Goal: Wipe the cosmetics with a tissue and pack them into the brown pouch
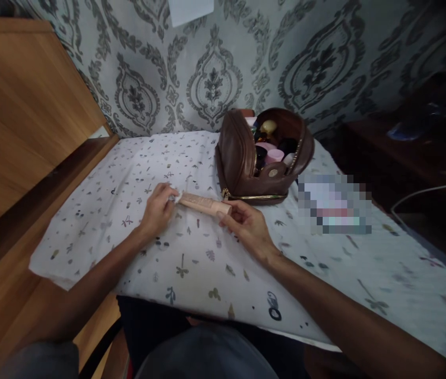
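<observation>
A beige tube (202,204) lies nearly level between my two hands, over a white cloth (207,263) printed with small plants. My left hand (159,208) pinches something pale and clear, perhaps a wrapper, at the tube's left end. Around the right end of the tube, the thumb and fingers of my right hand (248,226) are closed. Just behind my right hand stands an open brown bag (246,184), with pink, black and yellowish containers inside it.
A blurred-out flat item (335,205) lies right of the bag. Patterned wallpaper (215,79) rises behind the table. A wooden panel (21,105) stands at the left. A white cable (424,189) curves at the far right.
</observation>
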Tool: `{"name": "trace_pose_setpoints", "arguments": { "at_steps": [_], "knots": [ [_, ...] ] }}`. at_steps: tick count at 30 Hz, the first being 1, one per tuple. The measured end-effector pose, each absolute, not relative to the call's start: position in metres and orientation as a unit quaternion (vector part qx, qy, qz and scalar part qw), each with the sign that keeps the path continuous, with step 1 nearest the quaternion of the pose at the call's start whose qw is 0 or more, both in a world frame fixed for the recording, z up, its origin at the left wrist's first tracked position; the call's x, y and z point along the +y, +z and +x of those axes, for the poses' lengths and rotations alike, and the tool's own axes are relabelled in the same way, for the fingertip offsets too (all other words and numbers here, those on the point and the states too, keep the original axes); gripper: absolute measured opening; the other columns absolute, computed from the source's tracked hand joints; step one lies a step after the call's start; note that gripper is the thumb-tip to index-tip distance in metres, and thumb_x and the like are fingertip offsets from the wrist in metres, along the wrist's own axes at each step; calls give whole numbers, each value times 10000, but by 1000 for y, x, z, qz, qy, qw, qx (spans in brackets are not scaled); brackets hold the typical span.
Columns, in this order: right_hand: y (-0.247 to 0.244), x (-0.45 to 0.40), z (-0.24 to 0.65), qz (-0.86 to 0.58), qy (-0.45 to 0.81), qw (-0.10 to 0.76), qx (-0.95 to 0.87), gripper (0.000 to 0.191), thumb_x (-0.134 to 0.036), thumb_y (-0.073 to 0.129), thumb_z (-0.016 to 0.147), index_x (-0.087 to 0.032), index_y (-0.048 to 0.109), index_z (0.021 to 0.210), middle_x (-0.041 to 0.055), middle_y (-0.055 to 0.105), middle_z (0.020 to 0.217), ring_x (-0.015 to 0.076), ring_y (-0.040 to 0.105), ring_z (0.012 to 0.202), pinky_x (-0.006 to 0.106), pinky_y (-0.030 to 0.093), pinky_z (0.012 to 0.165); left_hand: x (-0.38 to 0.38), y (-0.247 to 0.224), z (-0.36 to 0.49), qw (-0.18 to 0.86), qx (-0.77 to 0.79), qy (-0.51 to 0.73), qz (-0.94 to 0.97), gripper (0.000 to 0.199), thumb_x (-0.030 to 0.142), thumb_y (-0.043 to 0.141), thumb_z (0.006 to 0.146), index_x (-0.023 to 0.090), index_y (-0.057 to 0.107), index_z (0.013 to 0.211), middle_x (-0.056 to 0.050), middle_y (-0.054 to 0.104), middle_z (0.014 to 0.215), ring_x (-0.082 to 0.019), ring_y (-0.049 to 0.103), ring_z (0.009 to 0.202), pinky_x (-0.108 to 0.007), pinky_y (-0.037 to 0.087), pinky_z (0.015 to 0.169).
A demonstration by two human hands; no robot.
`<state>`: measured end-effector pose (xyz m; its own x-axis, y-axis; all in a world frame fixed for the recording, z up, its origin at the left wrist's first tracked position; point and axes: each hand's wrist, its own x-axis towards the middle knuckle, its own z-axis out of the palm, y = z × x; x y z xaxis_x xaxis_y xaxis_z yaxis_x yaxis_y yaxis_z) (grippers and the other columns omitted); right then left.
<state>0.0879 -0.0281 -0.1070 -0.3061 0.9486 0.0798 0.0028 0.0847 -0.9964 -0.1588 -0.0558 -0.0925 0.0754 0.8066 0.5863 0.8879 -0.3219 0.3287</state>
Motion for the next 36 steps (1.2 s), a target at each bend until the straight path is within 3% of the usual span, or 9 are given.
{"name": "trace_pose_setpoints", "arguments": {
  "at_steps": [5, 8, 11, 15, 19, 25, 30, 33, 36],
  "knots": [
    [-101, -31, 88, -398, 559, 432, -585, 534, -634, 747, 702, -161, 657, 932, 17, 663, 687, 154, 619, 553, 240, 443, 448, -78, -89, -103, 150, -409, -331, -837, 236, 93, 418, 959, 188, 620, 1035, -110, 638, 1212, -193, 619, 1147, -310, 543, 936],
    [-99, -30, 90, -404, 573, 427, -571, 526, -654, 743, 698, -167, 643, 869, 3, 638, 605, 127, 557, 482, 220, 397, 410, -77, -91, -106, 185, -413, -311, -836, 221, 108, 426, 968, 194, 625, 1014, -105, 655, 1199, -194, 633, 1128, -304, 553, 914],
    [-98, -29, 91, -408, 596, 425, -545, 502, -661, 729, 714, -181, 602, 789, -3, 625, 550, 95, 477, 414, 207, 342, 381, -72, -92, -138, 164, -499, -311, -792, 261, 84, 415, 929, 190, 634, 1024, -114, 638, 1188, -214, 629, 1095, -328, 558, 876],
    [-99, -30, 89, -388, 649, 418, -503, 511, -656, 768, 670, -196, 555, 731, 1, 644, 600, 109, 549, 438, 204, 339, 379, -69, -86, -174, 109, -584, -350, -725, 271, 80, 448, 872, 187, 639, 1032, -95, 615, 1106, -218, 615, 1075, -343, 533, 893],
    [-98, -33, 86, -356, 679, 397, -504, 487, -623, 793, 667, -192, 578, 740, -9, 635, 606, 122, 588, 467, 214, 378, 411, -69, -82, -168, 100, -579, -384, -712, 278, 83, 445, 881, 186, 632, 1059, -88, 608, 1065, -217, 607, 1080, -345, 514, 918],
    [-98, -33, 89, -350, 661, 409, -522, 459, -606, 774, 705, -189, 604, 792, -18, 625, 603, 123, 587, 496, 229, 418, 448, -72, -84, -138, 122, -553, -346, -749, 298, 106, 403, 945, 184, 640, 1109, -120, 602, 1168, -229, 598, 1122, -339, 511, 887],
    [-96, -31, 90, -353, 671, 410, -508, 449, -586, 789, 692, -187, 602, 779, -9, 642, 609, 120, 584, 492, 219, 402, 432, -77, -79, -142, 96, -535, -313, -779, 238, 243, 502, 981, 176, 623, 1176, -146, 578, 1227, -242, 593, 1144, -321, 508, 858],
    [-95, -31, 90, -355, 696, 402, -477, 445, -573, 792, 679, -193, 562, 705, -5, 649, 600, 99, 539, 434, 206, 348, 387, -75, -75, -150, 55, -542, -306, -781, 246, 325, 515, 993, 176, 619, 1158, -123, 603, 1158, -215, 612, 1038, -304, 490, 824],
    [-94, -32, 90, -348, 721, 387, -458, 442, -558, 788, 675, -192, 541, 676, -3, 654, 593, 84, 508, 396, 197, 308, 357, -70, -74, -156, 19, -576, -368, -730, 220, 344, 472, 1007, 183, 607, 939, -48, 602, 906, -167, 579, 834, -277, 442, 739]
  ]
}}
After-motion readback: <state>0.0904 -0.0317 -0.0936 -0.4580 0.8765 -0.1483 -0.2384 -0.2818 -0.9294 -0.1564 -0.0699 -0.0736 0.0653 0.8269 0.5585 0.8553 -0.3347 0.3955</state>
